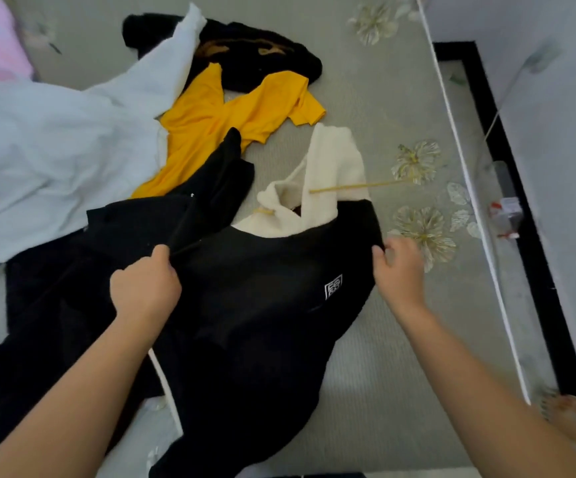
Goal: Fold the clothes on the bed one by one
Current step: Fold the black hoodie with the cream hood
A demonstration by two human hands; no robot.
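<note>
Shoulders of the black hoodie (pixel 255 305) were what I had hold of, one in each hand, with the garment spread chest-up on the grey bedspread (pixel 383 357) right in front of me. My left hand (pixel 145 282) was clenched around a bunch of black cloth at the hoodie's left shoulder, knuckles up; my right hand (pixel 398 267) pinched the edge of the opposite shoulder, though how far my fingertips curled under the fabric I could not tell from above. The hoodie's long axis ran from me outward: hem nearest my body and drooping toward the bed's near edge, cream hood (pixel 324 188) lying beyond my hands at the far end, its yellow drawstring (pixel 355 185) trailing off to the hoodie's right. A small white logo patch (pixel 333 290) sat on the chest just inside my right hand. So the body of the garment lay between and behind my hands, and both were equally near their own shoulder; I judged the next pull had to go away from me to draw it flat before any fold. Beyond the hoodie's left shoulder lay other dark clothing (pixel 183 208), then a yellow T-shirt (pixel 224 122), a black fuzzy garment (pixel 245 46) farther still, and a white sheet-like cloth (pixel 55 139) off to the hoodie's far left.
</note>
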